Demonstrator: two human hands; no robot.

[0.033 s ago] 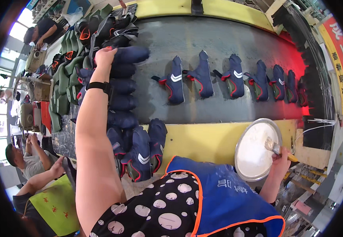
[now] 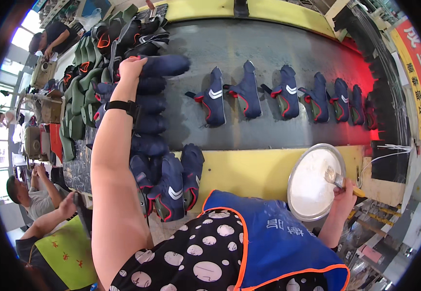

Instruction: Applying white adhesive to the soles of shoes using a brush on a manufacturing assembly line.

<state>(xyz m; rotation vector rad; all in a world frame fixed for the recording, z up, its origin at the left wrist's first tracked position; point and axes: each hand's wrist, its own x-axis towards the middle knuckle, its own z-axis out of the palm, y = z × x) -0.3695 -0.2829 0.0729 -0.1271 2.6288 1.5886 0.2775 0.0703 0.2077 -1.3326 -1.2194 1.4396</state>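
Note:
My left hand (image 2: 131,68) reaches far forward, its fingers closed round the rear end of a navy shoe upper (image 2: 166,66). That upper points right, above a column of similar navy uppers (image 2: 150,104) lying beneath my forearm's far part. At the right, my right hand (image 2: 346,193) grips the handle of a flat paintbrush (image 2: 335,178). The brush's bristles touch or hover just over white paste in a round metal bowl (image 2: 290,196); I cannot tell which. Closer to me, several navy uppers with red edging and white stripes (image 2: 168,190) stand by the table edge.
A row of navy uppers (image 2: 249,94) lies along the dark belt (image 2: 191,43), running toward a red-lit opening (image 2: 365,92). Yellow boards (image 2: 249,169) border the belt. Green shoe lasts (image 2: 77,102) crowd the left. Other people sit there, one in a lime vest (image 2: 67,252).
My left hand and the navy upper in it have shifted slightly to the right. My right hand with the paintbrush stays over the bowl.

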